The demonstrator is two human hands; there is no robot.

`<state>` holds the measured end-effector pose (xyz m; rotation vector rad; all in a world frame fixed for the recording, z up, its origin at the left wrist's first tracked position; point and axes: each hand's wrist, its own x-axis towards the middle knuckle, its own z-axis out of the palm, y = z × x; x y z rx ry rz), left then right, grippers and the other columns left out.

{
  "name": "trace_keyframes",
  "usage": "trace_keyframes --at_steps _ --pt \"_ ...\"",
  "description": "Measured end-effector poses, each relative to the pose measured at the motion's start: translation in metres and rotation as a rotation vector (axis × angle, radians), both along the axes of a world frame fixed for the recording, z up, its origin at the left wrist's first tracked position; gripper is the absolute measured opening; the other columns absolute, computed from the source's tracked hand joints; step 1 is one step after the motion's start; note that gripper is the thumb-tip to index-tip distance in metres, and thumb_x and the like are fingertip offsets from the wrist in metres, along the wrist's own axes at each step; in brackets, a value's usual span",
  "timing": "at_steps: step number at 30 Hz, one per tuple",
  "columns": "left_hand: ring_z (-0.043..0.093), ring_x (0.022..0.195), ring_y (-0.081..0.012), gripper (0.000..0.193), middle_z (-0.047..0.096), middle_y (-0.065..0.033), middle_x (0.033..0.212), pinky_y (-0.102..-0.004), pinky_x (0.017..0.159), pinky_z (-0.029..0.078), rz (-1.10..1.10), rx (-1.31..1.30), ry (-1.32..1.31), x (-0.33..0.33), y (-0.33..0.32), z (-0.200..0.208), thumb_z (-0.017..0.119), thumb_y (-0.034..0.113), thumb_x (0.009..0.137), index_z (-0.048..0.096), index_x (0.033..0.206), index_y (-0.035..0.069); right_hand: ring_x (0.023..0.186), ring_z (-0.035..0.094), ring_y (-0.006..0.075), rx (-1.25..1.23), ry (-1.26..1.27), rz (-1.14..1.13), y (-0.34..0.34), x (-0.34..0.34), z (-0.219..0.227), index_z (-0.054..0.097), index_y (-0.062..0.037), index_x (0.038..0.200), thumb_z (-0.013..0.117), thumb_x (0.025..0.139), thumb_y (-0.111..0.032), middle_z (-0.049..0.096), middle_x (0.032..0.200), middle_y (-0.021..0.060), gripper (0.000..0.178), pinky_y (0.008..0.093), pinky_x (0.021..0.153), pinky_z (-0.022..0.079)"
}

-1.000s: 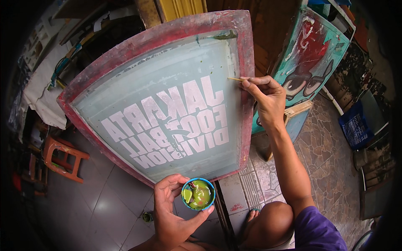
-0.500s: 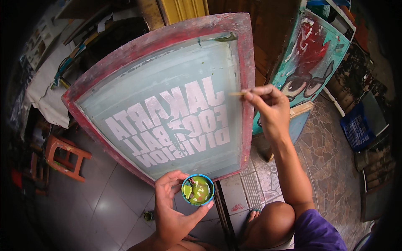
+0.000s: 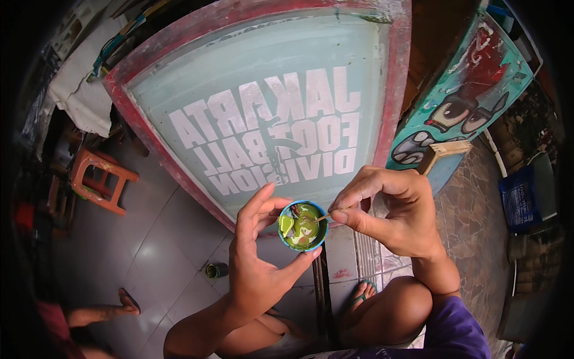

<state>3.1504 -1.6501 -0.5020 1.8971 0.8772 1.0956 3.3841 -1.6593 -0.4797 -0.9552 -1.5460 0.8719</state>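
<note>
My left hand (image 3: 254, 254) holds a small round cup (image 3: 326, 234) with a blue rim, fingers and thumb curled round its sides. Inside it is thick green liquid (image 3: 307, 229) with lighter streaks and a pale lump. Between the thumb and fingers of my right hand (image 3: 391, 209) is a thin wooden stick (image 3: 324, 217), its tip dipped in the liquid. Just beyond both hands leans a silk-screen frame (image 3: 397, 78) with worn red edges. Its pale mesh (image 3: 239, 66) carries large mirrored block lettering in light pink, with a few gaps.
An orange plastic stool (image 3: 104, 179) stands on the left. A small open jar (image 3: 216, 270) sits on the tiled floor (image 3: 149, 251). Right of the frame leans a painted board (image 3: 463, 96) with cartoon eyes, near a blue bag (image 3: 519, 200). Another person's foot (image 3: 128, 304) shows at lower left.
My right hand has come down from the right side of the mesh to the cup, bringing the stick into the green liquid. The view has shifted downward, and another person's leg has appeared.
</note>
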Motion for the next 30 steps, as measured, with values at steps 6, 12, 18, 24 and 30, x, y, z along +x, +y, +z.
trace_keyframes --at_steps 6,12,18,24,30 --pt "0.061 0.122 -0.0243 0.102 0.057 -0.0152 0.131 -0.0426 0.105 0.048 -0.009 -0.016 -0.006 -0.003 -0.001 -0.002 0.089 -0.003 0.072 0.031 0.157 0.001 0.075 0.066 0.0086 0.031 -0.142 0.022 0.001 -0.004 0.001 0.080 -0.0072 0.096 0.083 0.085 -0.004 0.075 0.084 0.0009 0.012 0.0253 0.063 0.045" --pt "0.061 0.122 -0.0246 0.102 0.057 -0.0153 0.132 -0.0425 0.105 0.047 -0.019 -0.025 -0.018 -0.002 -0.003 0.000 0.089 -0.002 0.073 0.031 0.157 0.002 0.079 0.070 0.0146 0.073 -0.101 0.091 0.007 -0.015 -0.003 0.080 -0.0053 0.094 0.083 0.083 -0.001 0.078 0.087 0.0057 0.012 0.0281 0.067 0.051" --pt "0.066 0.115 -0.0263 0.096 0.064 -0.0169 0.125 -0.0414 0.103 0.051 -0.005 -0.001 -0.028 0.002 -0.003 -0.002 0.089 0.002 0.075 0.036 0.155 0.002 0.082 0.072 0.0185 0.100 -0.131 0.083 0.007 -0.012 -0.004 0.081 -0.0043 0.093 0.083 0.082 0.000 0.079 0.091 0.0082 0.012 0.0310 0.073 0.056" --pt "0.067 0.113 -0.0263 0.098 0.064 -0.0168 0.125 -0.0413 0.102 0.051 0.010 -0.006 -0.003 0.003 -0.003 -0.002 0.091 0.003 0.074 0.036 0.154 0.003 0.086 0.070 0.0181 0.114 -0.157 0.107 0.006 -0.013 -0.004 0.080 -0.0056 0.096 0.079 0.082 0.002 0.078 0.091 0.0056 0.016 0.0316 0.073 0.056" --pt "0.061 0.120 -0.0241 0.104 0.057 -0.0164 0.129 -0.0404 0.103 0.048 -0.038 -0.061 0.034 0.002 -0.004 -0.003 0.091 -0.001 0.071 0.031 0.156 0.001 0.088 0.071 0.0138 0.045 0.331 -0.048 0.014 0.006 -0.011 0.074 -0.0009 0.095 0.080 0.088 0.001 0.079 0.097 0.0089 0.009 0.0285 0.078 0.055"
